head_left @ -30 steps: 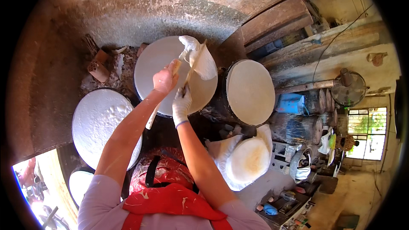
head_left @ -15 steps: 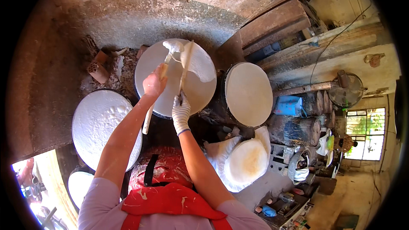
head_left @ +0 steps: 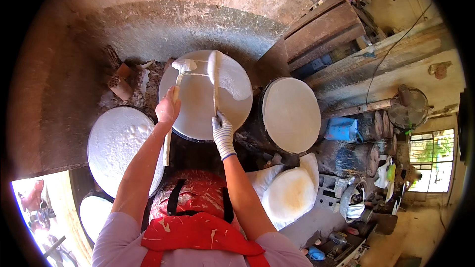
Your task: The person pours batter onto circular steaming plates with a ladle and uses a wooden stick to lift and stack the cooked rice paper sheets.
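My bare left hand [head_left: 168, 109] is closed round a pale stick [head_left: 166, 144], whose far end carries a lump of white paste [head_left: 185, 65]. In a striped white glove, my right hand [head_left: 223, 133] grips a second stick [head_left: 216, 94], its far part thickly coated with the same white stuff. Both sticks reach over a large round vat of white liquid [head_left: 195, 113] in front of me. Thin white strands stretch between their far ends. A thicker, whiter patch [head_left: 235, 81] covers the vat's right side.
A foamy white vat [head_left: 116, 148] stands at left, a smooth one [head_left: 291, 113] at right. Nearer right, a cloth-draped round top [head_left: 289, 193] bears a brownish stain. Brick pieces [head_left: 120, 87] lie by the back wall. Drums [head_left: 346, 158] and a fan [head_left: 408, 109] are further right.
The stick tips have moved apart: my left hand has shifted left and toward me, my right hand slightly right. The white strands between them are now stretched longer.
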A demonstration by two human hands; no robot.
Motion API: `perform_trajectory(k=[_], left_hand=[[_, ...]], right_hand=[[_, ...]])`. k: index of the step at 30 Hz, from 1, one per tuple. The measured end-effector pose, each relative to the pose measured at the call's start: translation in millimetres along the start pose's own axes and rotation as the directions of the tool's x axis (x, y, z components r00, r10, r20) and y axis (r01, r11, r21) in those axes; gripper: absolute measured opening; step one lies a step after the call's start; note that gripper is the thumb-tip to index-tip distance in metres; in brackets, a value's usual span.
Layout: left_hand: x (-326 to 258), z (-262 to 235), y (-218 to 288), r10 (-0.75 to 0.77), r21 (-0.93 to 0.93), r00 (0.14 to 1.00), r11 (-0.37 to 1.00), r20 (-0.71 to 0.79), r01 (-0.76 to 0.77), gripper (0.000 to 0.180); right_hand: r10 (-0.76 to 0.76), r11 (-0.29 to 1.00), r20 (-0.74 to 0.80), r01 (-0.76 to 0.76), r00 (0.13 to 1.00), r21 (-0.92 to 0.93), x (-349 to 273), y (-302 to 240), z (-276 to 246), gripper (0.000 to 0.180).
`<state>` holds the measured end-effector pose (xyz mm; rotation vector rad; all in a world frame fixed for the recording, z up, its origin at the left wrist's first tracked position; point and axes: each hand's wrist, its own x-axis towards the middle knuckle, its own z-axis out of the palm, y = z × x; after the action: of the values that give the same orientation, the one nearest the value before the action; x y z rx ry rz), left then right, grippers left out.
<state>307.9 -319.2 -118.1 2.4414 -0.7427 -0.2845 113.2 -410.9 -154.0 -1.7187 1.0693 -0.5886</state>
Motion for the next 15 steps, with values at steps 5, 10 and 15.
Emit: perform_trajectory(k=[5,10,15], left_hand=[[-12,-5,-2,-0.082,0.024,0.996,0.996,-0.041,0.083,0.057],[-20,-3,8,-0.101,0.026,0.993,0.994,-0.062,0.103,0.063],[-21,7,12,-0.184,0.008,0.972,0.982,-0.143,0.187,0.059]], right_hand=[[-0.168,0.979,0.076,0.176,0.983,-0.104,-4,-24,-8,0.036],[-0.044,0.992,-0.083,0.033,0.996,-0.124,40,3,-79,0.032],[-0.042,0.997,0.260,0.059,0.965,-0.058,42,-6,-62,0.032]])
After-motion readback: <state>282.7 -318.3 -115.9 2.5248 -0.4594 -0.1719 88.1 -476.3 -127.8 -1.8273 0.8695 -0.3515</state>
